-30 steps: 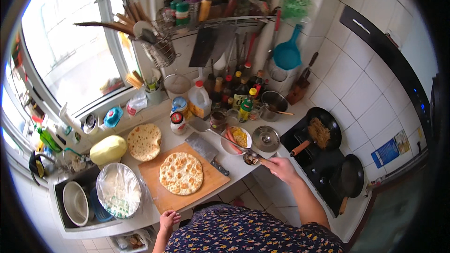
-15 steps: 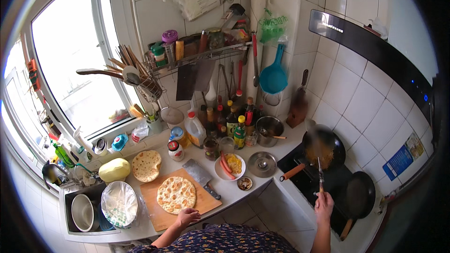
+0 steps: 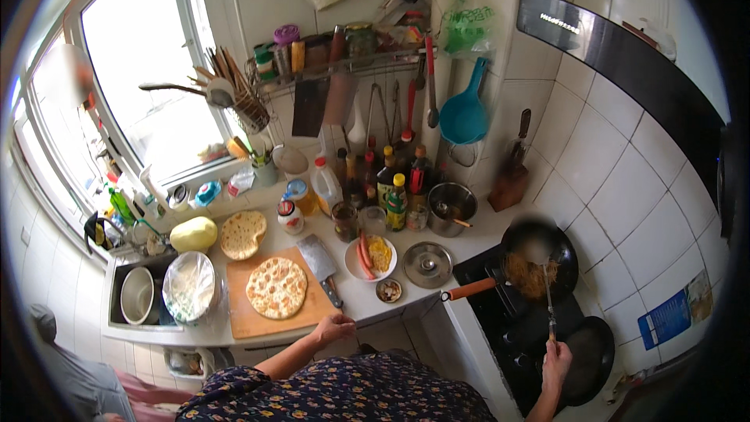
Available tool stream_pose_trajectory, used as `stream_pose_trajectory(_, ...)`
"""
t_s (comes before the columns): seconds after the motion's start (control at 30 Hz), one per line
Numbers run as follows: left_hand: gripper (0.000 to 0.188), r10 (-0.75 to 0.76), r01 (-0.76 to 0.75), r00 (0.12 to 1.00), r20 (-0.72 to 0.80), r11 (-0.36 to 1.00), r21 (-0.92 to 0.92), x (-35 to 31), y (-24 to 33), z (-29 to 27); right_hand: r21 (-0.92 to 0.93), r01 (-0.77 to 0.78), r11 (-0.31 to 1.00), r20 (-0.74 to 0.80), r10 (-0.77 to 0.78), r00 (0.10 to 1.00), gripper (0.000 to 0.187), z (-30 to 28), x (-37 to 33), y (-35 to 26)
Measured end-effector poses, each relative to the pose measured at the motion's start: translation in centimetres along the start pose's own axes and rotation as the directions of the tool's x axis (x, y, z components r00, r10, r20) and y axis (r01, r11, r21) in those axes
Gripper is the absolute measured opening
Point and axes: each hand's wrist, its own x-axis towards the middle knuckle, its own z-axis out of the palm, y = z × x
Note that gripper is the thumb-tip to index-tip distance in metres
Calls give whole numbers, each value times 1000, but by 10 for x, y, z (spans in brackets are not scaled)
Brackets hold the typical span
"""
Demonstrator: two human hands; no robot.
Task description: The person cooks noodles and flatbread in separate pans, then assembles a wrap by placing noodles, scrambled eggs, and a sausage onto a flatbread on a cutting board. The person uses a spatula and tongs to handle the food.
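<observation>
My right hand (image 3: 556,361) is closed round the handle of a long metal spatula (image 3: 549,305). The spatula's far end reaches into a black wok (image 3: 569,254) at the right, among brown shredded food (image 3: 528,275) that looks like noodles or potato strips. My left hand (image 3: 334,329) hangs at the counter's front edge, fingers loosely curled together, with nothing seen in them. Near it lie a cleaver (image 3: 316,259) with a dark handle and a wooden cutting board (image 3: 242,320) bearing a round flatbread (image 3: 276,287).
A white bowl (image 3: 391,270) holds sausages and egg; beside it are a steel lid (image 3: 428,265) and a small dish (image 3: 388,291). Bottles (image 3: 395,203) crowd the back. A second black pan (image 3: 586,359) sits nearer on the stove. Another person (image 3: 86,379) stands at lower left.
My head view has shifted, and a person now shows at lower left. My left hand has drawn away from the flatbread. The spatula has moved within the wok, still in my right hand.
</observation>
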Motion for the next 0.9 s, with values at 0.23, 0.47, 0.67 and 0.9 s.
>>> stream_pose_trajectory(0.23,26,-38,33,994,-104,998,-48,-19,-8,4,-366,198,909,19,-205,979,38,-4,28,-8)
stream_pose_trajectory(0.47,20,154,-113,970,-187,971,212,-28,-46,-39,212,-12,977,210,-34,977,29,34,52,6)
stream_pose_trajectory(0.67,21,87,-114,919,-385,992,-48,-79,-45,-53,302,-456,837,365,341,866,39,32,-7,-79)
stream_pose_trajectory(0.9,15,-89,-103,856,-509,936,-338,-112,-89,-89,629,-404,664,333,240,912,31,105,24,-68)
